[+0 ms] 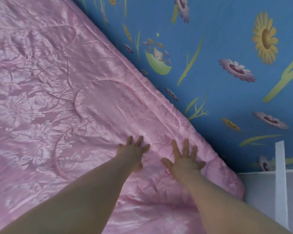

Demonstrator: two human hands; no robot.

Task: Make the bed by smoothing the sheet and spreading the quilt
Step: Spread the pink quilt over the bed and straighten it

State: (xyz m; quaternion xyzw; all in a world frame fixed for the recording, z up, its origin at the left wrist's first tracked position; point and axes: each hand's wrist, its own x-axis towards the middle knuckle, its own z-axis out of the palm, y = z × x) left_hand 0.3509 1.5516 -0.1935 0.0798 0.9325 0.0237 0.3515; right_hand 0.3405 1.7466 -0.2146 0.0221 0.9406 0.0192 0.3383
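A shiny pink quilt (57, 98) with a stitched floral pattern lies spread over the left and middle of the view. Its piped edge runs diagonally from top left to lower right. A blue sheet (210, 48) printed with yellow and purple flowers shows beyond that edge. My left hand (134, 151) rests flat on the quilt, fingers spread. My right hand (183, 159) presses flat beside it, close to the quilt's edge, fingers apart. Neither hand holds any fabric.
The quilt's rounded corner (238, 188) sits at the lower right. Beyond it are a pale grey surface (264, 191) and a white upright strip (280, 174). Small creases cross the quilt at the upper left.
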